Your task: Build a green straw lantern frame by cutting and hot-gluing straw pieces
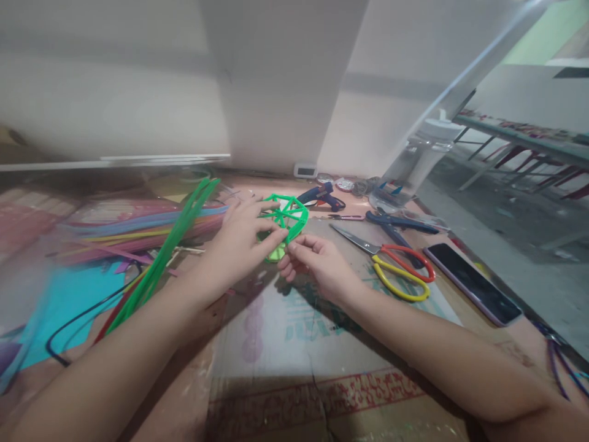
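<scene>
Currently, the green spoked frame (282, 215) is up between both hands, above a printed cardboard sheet (276, 356) on the table (186, 380). Left hand (248, 230) at its left side: fingers slightly parted and bent over the spokes, thumb along the lower edge, so the grip is light. Right hand (317, 264) at the lower right — thumb and forefinger closed in a pinch on the rim, other fingers curled beneath.

Just beyond the frame, a blue glue gun (322, 196), with a small white display unit (305, 170) near the wall (276, 80). To the right: scissors (378, 250) lying open, one handle loop red, one yellow; behind them a blue-handled tool (400, 222) and a clear lidded bottle (414, 162), upright. Phone (473, 283) lies screen-up, dark, near the table's right edge.

Left side: long green strips (168, 252) slant behind the left forearm, crossing mixed coloured strips (124, 236) — bright blue sheet (87, 301) nearer, partly blurred.
</scene>
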Motion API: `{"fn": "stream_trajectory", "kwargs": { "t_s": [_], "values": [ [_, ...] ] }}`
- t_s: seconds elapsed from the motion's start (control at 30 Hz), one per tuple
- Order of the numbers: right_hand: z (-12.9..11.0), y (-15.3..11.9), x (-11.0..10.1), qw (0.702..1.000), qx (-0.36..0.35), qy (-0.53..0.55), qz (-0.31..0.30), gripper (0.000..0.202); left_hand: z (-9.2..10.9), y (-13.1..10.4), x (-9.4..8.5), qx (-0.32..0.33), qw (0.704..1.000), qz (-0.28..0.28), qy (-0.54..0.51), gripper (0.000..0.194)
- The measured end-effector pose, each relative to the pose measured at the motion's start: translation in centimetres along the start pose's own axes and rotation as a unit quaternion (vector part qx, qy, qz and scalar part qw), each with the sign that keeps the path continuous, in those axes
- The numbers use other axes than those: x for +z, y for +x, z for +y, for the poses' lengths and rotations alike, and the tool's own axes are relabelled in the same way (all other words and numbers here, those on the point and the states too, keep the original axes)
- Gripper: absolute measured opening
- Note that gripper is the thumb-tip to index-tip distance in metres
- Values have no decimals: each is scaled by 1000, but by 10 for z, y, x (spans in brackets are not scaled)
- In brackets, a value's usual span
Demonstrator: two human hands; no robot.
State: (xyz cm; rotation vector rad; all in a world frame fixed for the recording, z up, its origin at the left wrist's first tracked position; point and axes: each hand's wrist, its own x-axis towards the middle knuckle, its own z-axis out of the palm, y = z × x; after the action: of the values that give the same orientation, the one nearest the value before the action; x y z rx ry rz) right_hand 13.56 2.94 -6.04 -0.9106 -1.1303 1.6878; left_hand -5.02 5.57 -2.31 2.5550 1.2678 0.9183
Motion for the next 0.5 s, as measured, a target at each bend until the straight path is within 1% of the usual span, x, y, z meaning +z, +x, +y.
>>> {"fn": "stream_trajectory", "kwargs": {
  "t_s": [0.13,0.33,0.5],
  "values": [
    [1,0,0,1000,7,3,4,35,-1,0,0,1,1000,-2,-1,33],
    [5,1,-1,1000,2,2,-5,36,-2,1,0,4,1000,-6,-1,34],
    [-1,-2,-5,1000,4,-10,-17,38,-1,0,0,8,1000,-4,-8,35]
  ]
}}
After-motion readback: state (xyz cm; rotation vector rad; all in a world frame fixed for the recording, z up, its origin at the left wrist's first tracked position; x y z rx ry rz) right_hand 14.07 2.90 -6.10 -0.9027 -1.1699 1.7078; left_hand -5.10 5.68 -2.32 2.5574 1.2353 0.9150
